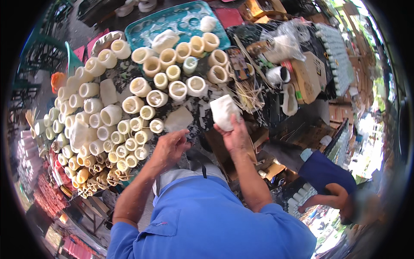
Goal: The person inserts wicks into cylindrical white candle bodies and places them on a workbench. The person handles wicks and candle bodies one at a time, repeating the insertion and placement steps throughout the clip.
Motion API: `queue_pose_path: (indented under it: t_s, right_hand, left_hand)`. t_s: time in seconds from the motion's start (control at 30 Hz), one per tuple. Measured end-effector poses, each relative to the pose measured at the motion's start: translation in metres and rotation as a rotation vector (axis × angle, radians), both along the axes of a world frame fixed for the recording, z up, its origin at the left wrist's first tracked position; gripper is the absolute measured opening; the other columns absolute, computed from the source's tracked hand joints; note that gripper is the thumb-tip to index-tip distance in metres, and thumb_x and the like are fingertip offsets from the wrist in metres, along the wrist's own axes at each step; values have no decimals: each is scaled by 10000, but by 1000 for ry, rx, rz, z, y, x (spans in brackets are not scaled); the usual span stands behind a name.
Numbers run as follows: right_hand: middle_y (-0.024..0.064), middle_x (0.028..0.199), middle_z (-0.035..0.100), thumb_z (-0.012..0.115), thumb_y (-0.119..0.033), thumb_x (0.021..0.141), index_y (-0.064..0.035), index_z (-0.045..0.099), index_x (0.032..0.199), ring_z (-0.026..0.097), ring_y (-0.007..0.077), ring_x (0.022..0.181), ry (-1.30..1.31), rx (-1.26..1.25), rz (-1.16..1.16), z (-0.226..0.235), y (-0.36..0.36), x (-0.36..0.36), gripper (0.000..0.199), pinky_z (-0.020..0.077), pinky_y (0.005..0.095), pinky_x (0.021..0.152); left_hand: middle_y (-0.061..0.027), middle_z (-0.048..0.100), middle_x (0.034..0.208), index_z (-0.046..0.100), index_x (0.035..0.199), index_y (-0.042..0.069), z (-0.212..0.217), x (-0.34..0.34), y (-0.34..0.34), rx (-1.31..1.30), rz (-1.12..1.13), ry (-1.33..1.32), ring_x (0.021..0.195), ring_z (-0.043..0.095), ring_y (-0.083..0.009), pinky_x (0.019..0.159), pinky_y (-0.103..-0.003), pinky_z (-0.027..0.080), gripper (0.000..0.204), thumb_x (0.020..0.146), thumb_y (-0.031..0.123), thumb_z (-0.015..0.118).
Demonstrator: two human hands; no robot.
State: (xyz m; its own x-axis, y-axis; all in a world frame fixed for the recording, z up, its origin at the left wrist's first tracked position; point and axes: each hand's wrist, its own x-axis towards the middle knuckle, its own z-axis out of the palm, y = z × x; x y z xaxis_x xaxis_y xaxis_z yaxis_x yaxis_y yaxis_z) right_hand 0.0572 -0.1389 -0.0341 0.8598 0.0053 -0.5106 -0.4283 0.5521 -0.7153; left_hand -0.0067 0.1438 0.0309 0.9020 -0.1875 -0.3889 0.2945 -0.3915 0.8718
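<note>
Cluttered desk point(196, 103), seen from above, with hollow cream-coloured cylinders point(111, 115) crowded at left and centre and a teal tray point(144, 26) at the far side. Right hand point(235, 134): gripping the near end of a white, roughly rectangular block point(224, 110), which lies right of a flat pale slab point(179, 119). Left hand point(171, 148): fingers curled, near the slab — whether they pinch anything small cannot be told. Right of the block: straw-like strands point(249, 98) and, farther right, a cardboard box point(310, 77). Near right: a co-worker point(325, 172) in dark blue.
</note>
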Motion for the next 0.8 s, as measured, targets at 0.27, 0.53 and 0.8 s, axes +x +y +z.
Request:
queue_pose_path:
  t_s: [0.27,0.53,0.8]
  right_hand:
    - [112,1434,670,602,-504,1114,-46,577,1510,646,277,1322,375,473,309,-42,7,-82,606,551,500,1078]
    - [113,902,778,769,-428,995,36,753,1118,751,197,764,369,-341,462,-14,-14,-71,480,597,328,632]
    - [100,924,789,727,-413,1055,13,779,1133,758,161,809,28,-238,722,-31,-37,-38,436,604,303,714]
  left_hand:
    - [-113,688,1356,499,1525,-10,-93,-32,-97,-884,353,357,1242,682,-253,1087,-406,539,871,842,271,961]
    - [-202,512,1573,473,1582,47,-70,-56,-90,45,413,-172,1490,501,-361,1178,-490,475,1022,739,296,996]
    - [-182,689,1415,637,1413,81,-80,-15,-91,173,-124,-415,1353,649,-366,1102,-447,549,812,662,155,938]
